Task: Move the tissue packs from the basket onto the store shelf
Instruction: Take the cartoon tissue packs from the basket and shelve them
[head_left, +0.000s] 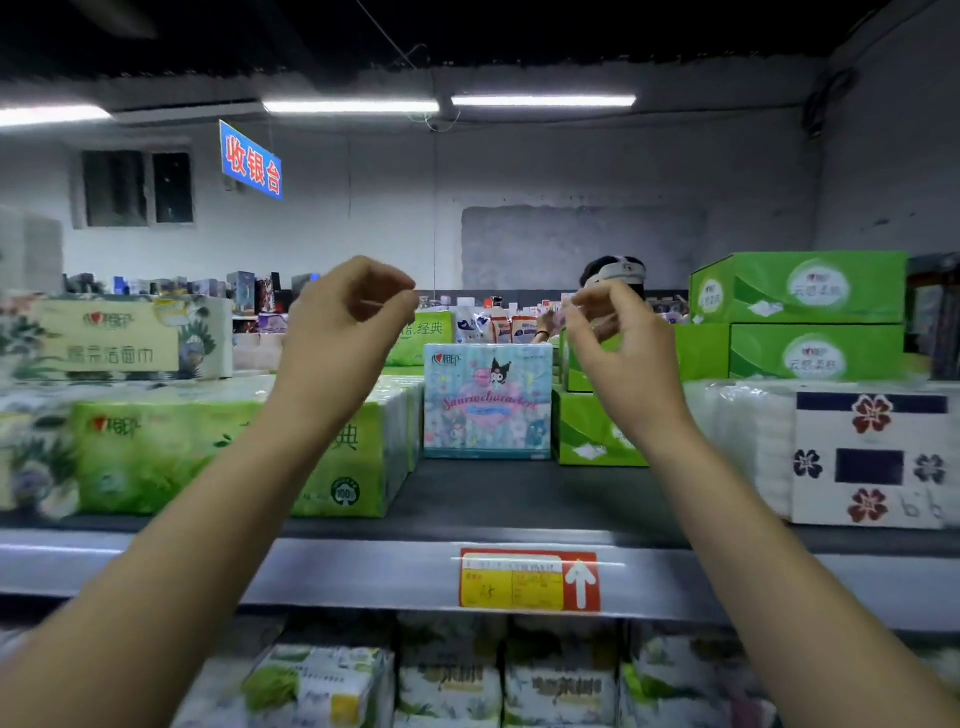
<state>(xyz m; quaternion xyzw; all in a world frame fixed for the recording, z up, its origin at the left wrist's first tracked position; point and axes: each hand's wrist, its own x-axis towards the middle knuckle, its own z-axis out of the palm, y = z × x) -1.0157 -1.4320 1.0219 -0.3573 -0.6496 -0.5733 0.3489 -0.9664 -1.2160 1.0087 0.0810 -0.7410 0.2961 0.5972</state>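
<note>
A pastel blue-and-pink tissue pack (487, 400) with cartoon characters stands upright at the back of the dark shelf (519, 499). It sits between green tissue packs (234, 457) on the left and green boxes (592, 431) on the right. Both my hands are raised above and to either side of the pastel pack, apart from it. My left hand (348, 317) has loosely curled fingers and holds nothing. My right hand (613, 332) is curled the same way and is also empty. The basket is out of view.
White flower-print packs (867, 457) fill the shelf's right end, with green boxes (800, 317) stacked behind them. A red-and-yellow price tag (530, 579) is on the shelf's front rail. More tissue packs (452, 675) fill the shelf below. A person's head (615, 270) shows beyond the shelf.
</note>
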